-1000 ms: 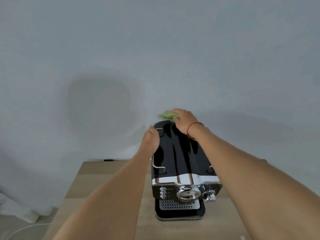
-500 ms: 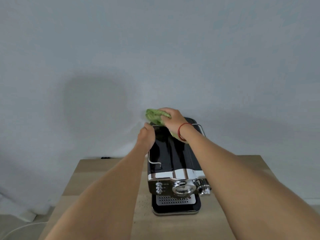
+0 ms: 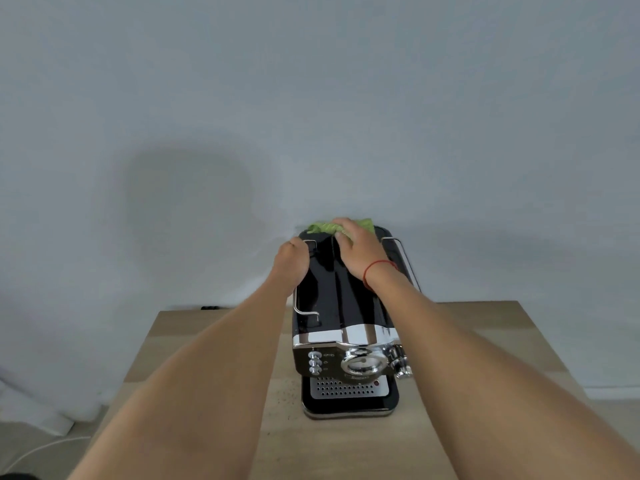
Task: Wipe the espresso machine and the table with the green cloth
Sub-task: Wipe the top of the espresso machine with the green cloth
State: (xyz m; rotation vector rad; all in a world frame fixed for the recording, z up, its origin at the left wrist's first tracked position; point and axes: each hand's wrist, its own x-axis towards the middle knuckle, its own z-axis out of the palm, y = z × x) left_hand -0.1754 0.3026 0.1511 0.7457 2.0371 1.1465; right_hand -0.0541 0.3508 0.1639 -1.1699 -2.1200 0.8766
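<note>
so the black and chrome espresso machine (image 3: 341, 317) sits on the light wooden desk (image 3: 214, 341), front facing the camera, back end up near the grey wall (image 3: 311, 98). both bare arms reach out over it.

right hand (image 3: 360, 254) lies palm down on the far end of the machine's glossy top, fingers spread fairly flat and pressing on the green cloth (image 3: 323, 227). the cloth is bunched up right at the back edge of the top, poking out past the fingertips on both sides. more of a flat press than a proper fist grab. there's a thin red string (image 3: 377, 268) round that wrist.

left hand (image 3: 292, 259) is curled at the back left corner of the machine, touching the wire rail (image 3: 304, 306) that runs along the left side of the top. can't really tell if the fingers actually wrap the rail or just rest against the corner.

down front you can see the drip tray (image 3: 349, 389) with its perforated grate, three small buttons (image 3: 314, 362) and a round gauge (image 3: 362, 363). some dark specks (image 3: 285, 393) are scattered on the desk just left of the tray. a white cable (image 3: 38, 448) runs across the floor at lower left.
</note>
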